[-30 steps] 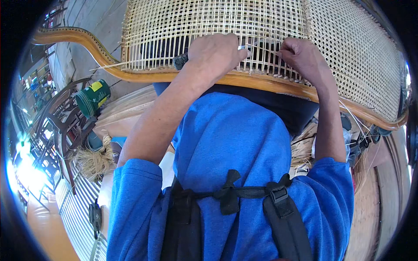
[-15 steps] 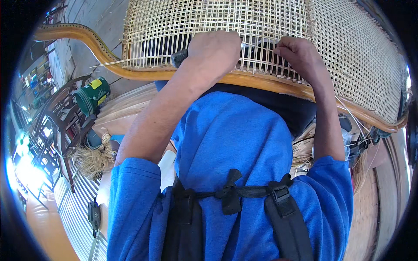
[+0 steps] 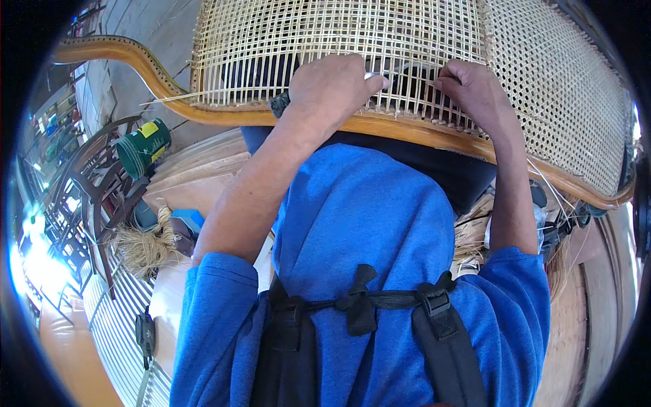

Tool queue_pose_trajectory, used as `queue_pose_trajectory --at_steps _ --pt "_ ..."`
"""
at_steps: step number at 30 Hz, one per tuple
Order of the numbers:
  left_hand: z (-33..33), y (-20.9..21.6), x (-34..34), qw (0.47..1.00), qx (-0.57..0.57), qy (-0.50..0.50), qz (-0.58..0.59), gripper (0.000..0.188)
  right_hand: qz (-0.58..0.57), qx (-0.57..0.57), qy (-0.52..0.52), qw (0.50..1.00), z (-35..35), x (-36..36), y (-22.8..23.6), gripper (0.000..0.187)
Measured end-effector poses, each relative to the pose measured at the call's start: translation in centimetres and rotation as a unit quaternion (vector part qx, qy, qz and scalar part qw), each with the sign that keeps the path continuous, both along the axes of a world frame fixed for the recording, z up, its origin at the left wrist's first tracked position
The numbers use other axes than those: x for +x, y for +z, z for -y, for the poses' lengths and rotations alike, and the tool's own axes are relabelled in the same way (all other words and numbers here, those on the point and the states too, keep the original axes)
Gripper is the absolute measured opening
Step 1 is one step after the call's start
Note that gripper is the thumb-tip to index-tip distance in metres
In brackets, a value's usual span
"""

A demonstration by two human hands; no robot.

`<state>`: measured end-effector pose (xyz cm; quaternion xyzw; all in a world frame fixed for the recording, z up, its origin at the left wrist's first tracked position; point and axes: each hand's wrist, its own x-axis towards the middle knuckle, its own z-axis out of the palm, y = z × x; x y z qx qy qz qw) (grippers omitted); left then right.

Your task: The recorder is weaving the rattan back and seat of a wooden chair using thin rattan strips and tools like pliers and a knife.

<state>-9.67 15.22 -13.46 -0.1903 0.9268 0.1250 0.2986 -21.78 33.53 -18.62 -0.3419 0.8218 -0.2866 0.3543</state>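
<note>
Bends to a cane mesh (image 3: 339, 30) set in a curved wooden frame (image 3: 407, 127), across the top of the view, just beyond the chest. Has the left hand (image 3: 332, 85) closed round a tool (image 3: 279, 105), with a dark end showing on one side and a pale tip beside the thumb. Holds the right hand (image 3: 475, 91) just to the right, over the same looser band of mesh near the frame, with fingers curled in toward the thumb; cannot tell whether pinching a strand or only touching. Has tighter weave (image 3: 556, 95) farther right, and loose strands (image 3: 553, 183) by the frame's lower edge there. Wears a blue shirt (image 3: 359, 203) and black straps (image 3: 285, 366). Has, off to the left, a green bucket (image 3: 144, 146), a pale fibre bundle (image 3: 146, 247) below, and dark chairs (image 3: 88, 190) near bright glare.
</note>
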Motion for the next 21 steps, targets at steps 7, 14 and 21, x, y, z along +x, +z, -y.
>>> queue_pose_trajectory --at_steps 7,14,21 --pt "0.0 0.1 0.3 0.998 -0.004 -0.047 -0.029 0.035 -0.146 -0.040 0.018 0.988 0.9 1.5 -0.8 0.025" --pt "1.2 0.2 -0.5 0.990 -0.039 -0.138 -0.008 0.023 0.081 0.068 -0.042 0.994 1.1 0.3 2.0 0.027" --pt "1.8 0.0 0.3 0.998 0.017 -0.054 0.016 0.043 -0.003 0.060 0.014 0.998 1.0 0.2 1.3 0.023"
